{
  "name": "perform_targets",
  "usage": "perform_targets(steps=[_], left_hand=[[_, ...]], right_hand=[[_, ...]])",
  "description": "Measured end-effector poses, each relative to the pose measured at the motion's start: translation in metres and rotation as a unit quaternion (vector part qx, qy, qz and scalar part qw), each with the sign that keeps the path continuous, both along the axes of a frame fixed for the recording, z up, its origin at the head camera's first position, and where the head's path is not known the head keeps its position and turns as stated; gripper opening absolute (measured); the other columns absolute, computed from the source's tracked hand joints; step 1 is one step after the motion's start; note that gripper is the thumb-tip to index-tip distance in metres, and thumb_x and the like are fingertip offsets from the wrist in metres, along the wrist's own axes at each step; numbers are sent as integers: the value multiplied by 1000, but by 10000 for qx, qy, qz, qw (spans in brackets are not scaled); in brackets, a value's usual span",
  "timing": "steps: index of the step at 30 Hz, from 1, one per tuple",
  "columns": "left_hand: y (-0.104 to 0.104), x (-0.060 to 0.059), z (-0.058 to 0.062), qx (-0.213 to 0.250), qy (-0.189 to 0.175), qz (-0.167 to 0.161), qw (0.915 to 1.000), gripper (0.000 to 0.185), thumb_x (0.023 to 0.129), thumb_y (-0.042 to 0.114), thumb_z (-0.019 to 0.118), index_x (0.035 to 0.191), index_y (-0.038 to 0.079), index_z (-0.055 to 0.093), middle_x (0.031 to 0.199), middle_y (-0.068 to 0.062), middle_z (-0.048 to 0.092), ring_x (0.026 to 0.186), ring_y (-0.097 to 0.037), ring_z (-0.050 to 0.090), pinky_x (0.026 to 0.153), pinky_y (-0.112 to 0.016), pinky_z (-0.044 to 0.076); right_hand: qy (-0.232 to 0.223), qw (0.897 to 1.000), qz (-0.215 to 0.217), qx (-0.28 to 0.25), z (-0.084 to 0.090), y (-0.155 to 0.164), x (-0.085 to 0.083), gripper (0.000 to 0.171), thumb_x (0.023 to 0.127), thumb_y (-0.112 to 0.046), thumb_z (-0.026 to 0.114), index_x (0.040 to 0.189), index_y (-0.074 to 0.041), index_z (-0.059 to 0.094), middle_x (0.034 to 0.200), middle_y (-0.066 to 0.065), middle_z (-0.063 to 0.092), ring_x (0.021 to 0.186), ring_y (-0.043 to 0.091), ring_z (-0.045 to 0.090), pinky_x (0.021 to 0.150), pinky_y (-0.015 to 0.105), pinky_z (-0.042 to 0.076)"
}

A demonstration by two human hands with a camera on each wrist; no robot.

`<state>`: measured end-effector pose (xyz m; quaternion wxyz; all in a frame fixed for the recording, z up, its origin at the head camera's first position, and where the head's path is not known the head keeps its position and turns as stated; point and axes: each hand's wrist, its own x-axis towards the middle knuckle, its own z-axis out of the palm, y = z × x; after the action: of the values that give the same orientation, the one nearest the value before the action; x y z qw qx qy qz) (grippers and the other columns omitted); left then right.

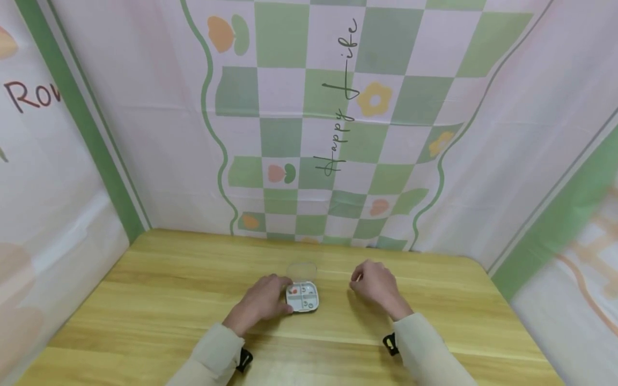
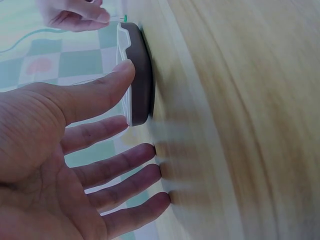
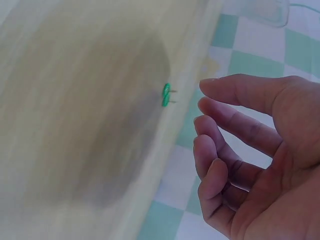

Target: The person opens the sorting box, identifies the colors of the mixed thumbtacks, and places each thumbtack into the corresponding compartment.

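Here's the small compartment box [image 1: 302, 298], sitting on the wooden table [image 1: 169, 300] a little left of the midpoint between the two hands, and it's the anchor for everything else; its divided white tray shows little reddish and dark bits inside from the head view, though they're too small to name. The left hand [image 1: 264, 303] is right up against the box's left side, fingers straight and spread, thumb [image 2: 102, 92] laid on the box's white rim, nothing clasped; in the left wrist view the box [image 2: 137, 75] shows a dark rounded underside and a white upper edge, with the other fingertips resting on the tabletop just beside it. A clear lid [image 1: 301, 269] lies flat on the table just behind the box, on the far side, apart from both hands. Over to the right of the box, clearly separated from it, the right hand [image 1: 376, 284] hangs just above the table with fingers loosely curled and holding nothing. In the right wrist view a tiny green pin-like piece [image 3: 166, 94] lies on the table edge-on, just off the right hand's fingertips [image 3: 207, 117] and not touching them. Behind the box the checked green and pink backdrop [image 1: 338, 134] rises at the far edge of the table
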<state>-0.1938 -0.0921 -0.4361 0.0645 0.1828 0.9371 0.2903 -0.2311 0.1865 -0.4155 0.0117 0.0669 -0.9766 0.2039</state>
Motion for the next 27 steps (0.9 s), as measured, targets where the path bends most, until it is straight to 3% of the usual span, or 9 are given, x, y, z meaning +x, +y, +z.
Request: perform_targets(steps=[8, 15, 23, 27], left_hand=[[0, -1, 0, -2, -22, 14, 10000, 58, 81, 19, 86, 131, -1, 63, 108, -11, 65, 91, -22, 57, 83, -44, 52], [-1, -1, -1, -19, -1, 0, 10000, 58, 81, 20, 86, 131, 1, 63, 110, -10, 64, 95, -24, 57, 86, -45, 51], [-1, -2, 0, 14, -19, -35, 10000, 58, 82, 19, 86, 131, 0, 63, 108, -10, 65, 91, -22, 56, 82, -43, 51], [-1, -2, 0, 61, 16, -62, 10000, 57, 81, 18, 86, 130, 0, 64, 106, -10, 65, 88, -21, 56, 78, -41, 51]], right_hand=[[-234, 9997, -50, -31, -12, 2, -3, 12, 82, -9, 76, 72, -15, 74, 75, -1, 67, 64, 19, 56, 54, 35, 46], [-126, 9999, -92, 75, -16, -1, -4, 14, 82, -8, 74, 71, -17, 74, 80, 1, 70, 68, 20, 59, 57, 38, 49], [199, 9984, 473, -220, -3, -33, 8, 12, 84, -8, 78, 74, -16, 75, 72, -5, 66, 63, 13, 55, 58, 33, 48], [298, 9937, 1022, -337, 0, -58, 14, 12, 82, -8, 80, 75, -16, 75, 71, -7, 64, 63, 10, 54, 58, 30, 47]])
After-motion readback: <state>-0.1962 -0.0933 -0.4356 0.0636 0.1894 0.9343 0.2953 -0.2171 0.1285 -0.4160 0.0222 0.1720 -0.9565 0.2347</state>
